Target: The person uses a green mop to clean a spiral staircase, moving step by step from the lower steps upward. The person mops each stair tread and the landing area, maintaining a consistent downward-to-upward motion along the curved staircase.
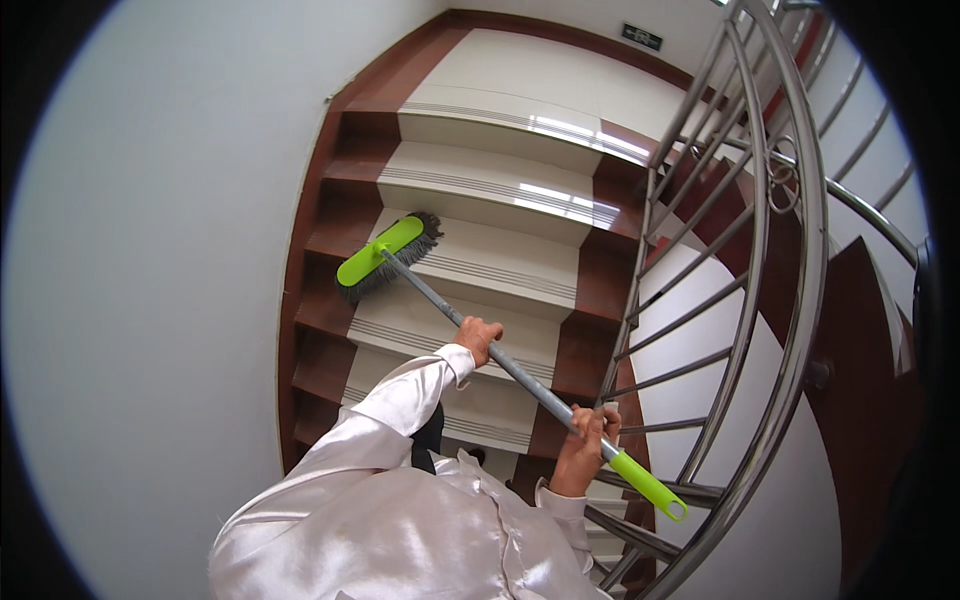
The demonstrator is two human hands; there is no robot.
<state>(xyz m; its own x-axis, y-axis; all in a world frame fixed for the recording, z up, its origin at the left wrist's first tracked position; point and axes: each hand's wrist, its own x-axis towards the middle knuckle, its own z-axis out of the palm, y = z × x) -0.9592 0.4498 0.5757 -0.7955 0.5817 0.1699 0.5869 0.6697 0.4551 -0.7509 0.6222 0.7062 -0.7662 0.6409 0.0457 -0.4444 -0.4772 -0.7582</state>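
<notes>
A long-handled push broom (380, 251) with a lime-green head and dark grey bristles rests at the left part of the staircase. Its grey metal pole (525, 379) runs down to the right, ending in a lime-green grip (649, 484). My left hand (478, 340) is closed round the middle of the pole. Just above the green grip, my right hand (585, 448) holds the pole near its end. The bristles lie over the edge of a step, across the dark red border and the cream tread (495, 259).
White wall (150, 300) stands on the left, edged by dark red skirting (294, 300). A stainless steel railing (799, 300) curves along the right, close to my right hand. Above the steps is a landing (547, 67), with an exit sign (641, 36) low on its wall.
</notes>
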